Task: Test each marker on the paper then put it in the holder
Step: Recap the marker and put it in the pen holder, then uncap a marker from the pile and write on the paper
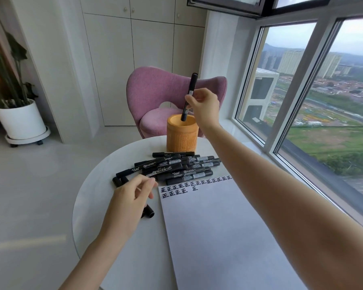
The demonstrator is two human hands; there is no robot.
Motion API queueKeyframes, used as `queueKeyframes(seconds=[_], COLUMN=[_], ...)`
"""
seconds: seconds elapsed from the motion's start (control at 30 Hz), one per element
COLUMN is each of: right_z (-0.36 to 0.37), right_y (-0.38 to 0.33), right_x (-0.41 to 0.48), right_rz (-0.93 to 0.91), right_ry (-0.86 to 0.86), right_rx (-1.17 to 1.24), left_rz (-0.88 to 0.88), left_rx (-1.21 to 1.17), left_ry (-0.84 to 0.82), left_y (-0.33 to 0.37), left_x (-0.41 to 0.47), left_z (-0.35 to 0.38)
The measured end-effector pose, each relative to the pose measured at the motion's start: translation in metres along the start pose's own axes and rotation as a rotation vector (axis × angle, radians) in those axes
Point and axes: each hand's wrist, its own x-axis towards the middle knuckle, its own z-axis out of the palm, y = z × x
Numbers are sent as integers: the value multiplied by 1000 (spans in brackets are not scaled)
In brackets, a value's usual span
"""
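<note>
My right hand pinches a black marker held nearly upright, its lower end dipping into the mouth of the orange carved holder at the table's far side. A pile of several black markers lies between the holder and the white paper, which carries two rows of black test characters along its top edge. At the pile's left end, my left hand curls round another black marker, whose end sticks out below my fingers.
The round white table has its edge close on the left. A pink chair stands behind the holder. A large window runs along the right, and a potted plant stands on the floor at far left.
</note>
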Motion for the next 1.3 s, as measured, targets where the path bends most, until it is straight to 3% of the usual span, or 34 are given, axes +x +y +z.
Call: queueKeyframes(seconds=[0.2, 0.4, 0.63, 0.8, 0.9, 1.3], right_z=[22, 24, 6, -8, -9, -2], right_y=[25, 36, 11, 3, 2, 3], right_x=[0, -3, -47, -145, -179, -209], right_rz=[101, 105, -95, -102, -64, 21], right_ry=[-123, -155, -116, -529, -651, -698], right_rx=[-487, -706, -498, -452, -432, -540], left_rz=[10, -4, -17, -1, 24, 38], left_rx=[26, 0, 4, 94, 128, 158], left_ry=[62, 92, 128, 165, 187, 185], left_y=[-16, -20, -27, -39, -40, -39], left_x=[-4, -5, -8, -10, -13, -14], left_z=[-11, -13, -15, -16, -16, -13])
